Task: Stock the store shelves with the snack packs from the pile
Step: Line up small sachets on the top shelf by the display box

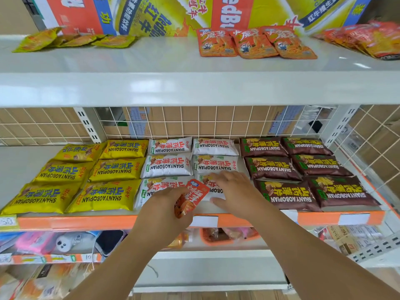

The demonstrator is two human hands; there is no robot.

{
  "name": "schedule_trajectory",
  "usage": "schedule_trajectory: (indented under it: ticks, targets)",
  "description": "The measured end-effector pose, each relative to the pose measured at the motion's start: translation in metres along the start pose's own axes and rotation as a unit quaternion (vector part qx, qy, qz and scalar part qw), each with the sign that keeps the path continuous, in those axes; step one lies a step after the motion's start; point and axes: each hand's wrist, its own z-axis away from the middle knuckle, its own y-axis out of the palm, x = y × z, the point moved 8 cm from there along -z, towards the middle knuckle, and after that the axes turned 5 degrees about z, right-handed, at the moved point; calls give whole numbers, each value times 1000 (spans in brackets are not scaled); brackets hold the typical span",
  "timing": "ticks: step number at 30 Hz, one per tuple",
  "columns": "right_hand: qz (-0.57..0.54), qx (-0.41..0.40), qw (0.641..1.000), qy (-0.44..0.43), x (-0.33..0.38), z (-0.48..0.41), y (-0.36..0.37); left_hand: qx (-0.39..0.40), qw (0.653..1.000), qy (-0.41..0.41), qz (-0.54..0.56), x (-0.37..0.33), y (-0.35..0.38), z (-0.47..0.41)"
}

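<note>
My left hand (164, 210) grips a small orange-red snack pack (191, 197) at the front edge of the middle shelf (112, 221). My right hand (234, 191) lies with spread fingers on a white snack pack (216, 190) in the front row of that shelf. Rows of yellow packs (104, 197), white packs (166, 166) and brown packs (287, 197) fill the shelf from left to right.
The top shelf (173, 61) carries flat yellow-green packs (71, 41) at the left, orange packs (253, 43) in the middle and more at the right (368, 40), with printed cartons behind. A wire grid (194, 122) backs the middle shelf. Mixed goods lie on the lower shelf (65, 243).
</note>
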Motion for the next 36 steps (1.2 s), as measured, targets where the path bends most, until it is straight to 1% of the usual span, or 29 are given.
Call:
schedule_trajectory:
  ticks: [3,7,12,14,19,21,26,29,31,36]
  targets:
    - [-45,-23,999,-11,-2,6,-18,-11,1000,7,11,-7,-4,0]
    - [-60,-52,997,-15,-3,18,-45,-10,999,26,25,-24,-9,-4]
    - [-83,-110,991,-3,-10,44,-100,-24,997,66,45,-68,-30,-13]
    - [-78,-126,989,3,-15,60,-124,-30,994,93,44,-89,-38,-17]
    - [-80,-189,978,46,-37,110,-188,-32,984,173,37,-156,-51,-24]
    - [-82,-211,972,66,-44,133,-212,-33,978,201,54,-183,-56,-25]
    - [-43,-259,956,133,-50,193,-262,-25,955,284,83,-241,-71,-18]
    - [-28,-282,945,160,-41,220,-289,-17,942,315,117,-260,-88,-6]
    - [-23,-292,940,173,-30,230,-302,-27,931,338,133,-266,-106,2]
    - [-5,-330,924,191,5,235,-332,-62,924,356,126,-260,-158,15]
